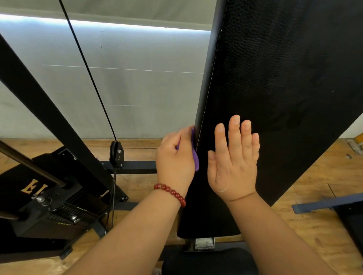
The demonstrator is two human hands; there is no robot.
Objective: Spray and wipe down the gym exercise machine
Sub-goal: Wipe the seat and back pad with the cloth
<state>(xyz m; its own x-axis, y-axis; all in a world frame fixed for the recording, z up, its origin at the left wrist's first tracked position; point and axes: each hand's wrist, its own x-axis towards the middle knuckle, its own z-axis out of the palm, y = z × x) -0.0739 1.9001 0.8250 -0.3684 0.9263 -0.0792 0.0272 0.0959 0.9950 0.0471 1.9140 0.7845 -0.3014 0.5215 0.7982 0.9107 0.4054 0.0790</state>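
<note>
Wipe phase, approx mid-task. L hand (174, 160) grips small purple cloth (196, 158) against left side edge of tall black textured-leather back pad (283, 69). R hand (233, 160) lies flat, fingers straight, on pad front. Smears on pad face, so prob already sprayed/wiped. Black padded seat (208, 265) below pad and black steel frame (32, 93) left of pad likely still to do.

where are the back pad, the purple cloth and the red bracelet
back pad (283, 69): head view, on its textured front face
purple cloth (197, 161): head view, on the lower strip that shows
red bracelet (172, 192): head view, on the middle beads
</note>
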